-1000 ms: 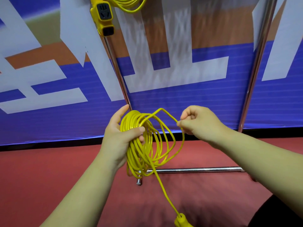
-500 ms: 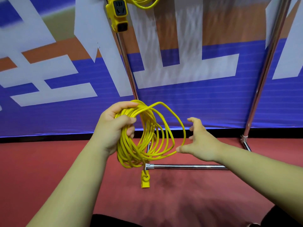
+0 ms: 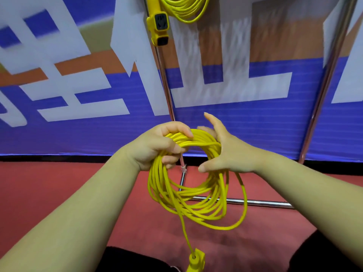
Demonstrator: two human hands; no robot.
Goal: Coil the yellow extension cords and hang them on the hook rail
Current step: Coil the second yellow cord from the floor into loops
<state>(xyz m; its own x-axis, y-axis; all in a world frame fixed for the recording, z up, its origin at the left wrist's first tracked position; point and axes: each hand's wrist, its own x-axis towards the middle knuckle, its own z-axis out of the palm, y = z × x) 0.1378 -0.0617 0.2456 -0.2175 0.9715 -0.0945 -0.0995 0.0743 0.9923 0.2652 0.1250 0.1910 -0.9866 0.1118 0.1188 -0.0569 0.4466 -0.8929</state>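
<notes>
Cord coil point(image 3: 196, 211): held in the air directly in front of the lower part of the metal post point(image 3: 167, 91) and above the red floor point(image 3: 59, 183).

Left hand point(image 3: 155, 146): fingers clenched round the gathered top of the loops, carrying the whole bundle.

Right hand point(image 3: 231, 154): fingers straight and spread, laid against the loops on the side away from the left hand. It is not closed on anything.

Plug point(image 3: 196, 261): dangles on a short tail below the coil, off to the low side of the post.

Second coil point(image 3: 184, 10) with its socket block point(image 3: 158, 24): already hangs at the top of the same post.

Assessment: the cord looks light, springy and smooth-jacketed. The loops sit uneven, with one outer turn sagging wider than the rest, so they are likely to slip apart if held loosely. The best hold is at the top, where all the turns bunch, with every strand inside the grip. The hanging plug may swing and drag turns out during the lift.
</notes>
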